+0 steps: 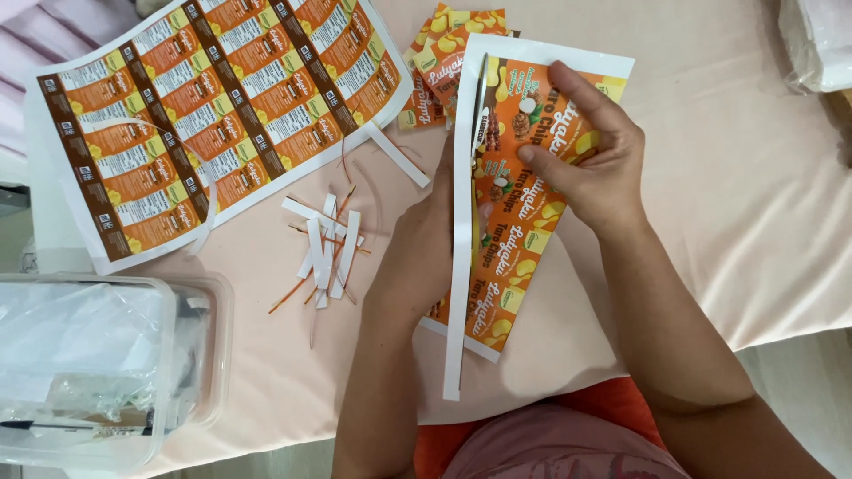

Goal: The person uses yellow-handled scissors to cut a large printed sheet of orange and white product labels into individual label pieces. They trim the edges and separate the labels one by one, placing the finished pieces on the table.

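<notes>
My right hand (590,160) grips an orange printed label sheet (519,235) near its top, thumb across the front. My left hand (415,244) sits behind the sheet's left side, partly hidden, and holds scissors (481,93) whose blades rise along the sheet's left edge. A long white margin strip (456,293) hangs loose down the sheet's left side. The sheet is lifted off the peach cloth table (710,177).
A large uncut sheet of orange and brown labels (222,106) lies at the upper left. Cut labels (441,49) are stacked behind the held sheet. White paper trimmings (325,241) lie mid-table. A clear plastic box (89,372) stands at the lower left, a plastic bag (821,40) at the upper right.
</notes>
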